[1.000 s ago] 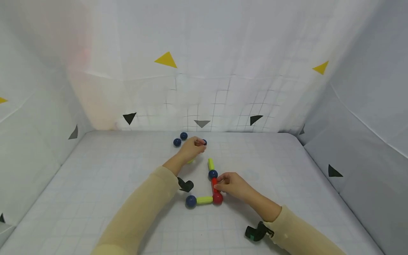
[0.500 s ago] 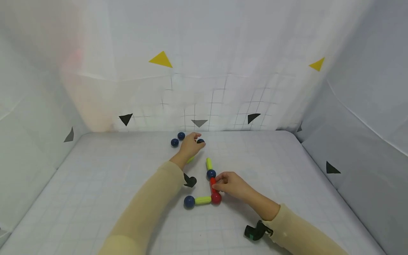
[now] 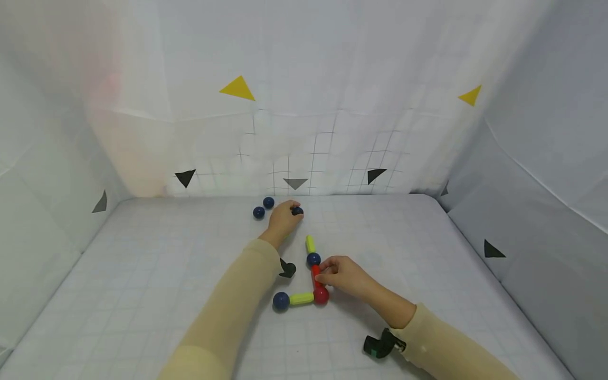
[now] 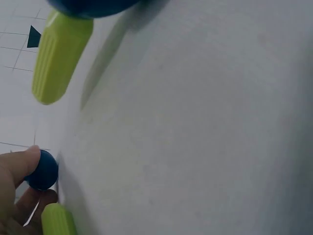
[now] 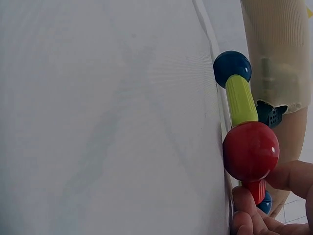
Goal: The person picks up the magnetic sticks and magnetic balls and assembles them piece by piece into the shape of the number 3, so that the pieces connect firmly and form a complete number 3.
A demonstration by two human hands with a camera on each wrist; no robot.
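Gripping a blue ball [image 3: 297, 211] with the left hand [image 3: 283, 219] at the far side of the table [image 3: 404, 237], between thumb and fingers. Cannot tell here between resting on the surface and lifted just off it.

Pinching the red rod [image 3: 316, 275] with the right hand [image 3: 349, 275], thumb and fingertips partly covering it in the head view. Joined at its near end to the red ball [image 3: 321, 295], at its far end to the middle blue ball [image 3: 313, 259]. Running on from there toward the back: upper green rod [image 3: 310, 244]. Branching left off the red ball: lower green rod [image 3: 301, 299], ending in the corner blue ball [image 3: 281, 301].

Just left of the left hand: loose blue balls [image 3: 263, 207], two, near each other. Mostly hidden by the left wrist in the head view: loose green rod [image 4: 58, 220]. Near the fingers in the left wrist view, cut off by the lower edge.

In the way: left sleeve [image 3: 228, 311], slanting past the corner blue ball. Sticking out at its cuff, left of the red rod: black wrist camera [image 3: 287, 269]. Another at the right sleeve [image 3: 451, 343]. Behind everything: white sheet [image 3: 294, 53] with yellow triangles [image 3: 237, 88] and black triangles [image 3: 186, 178].
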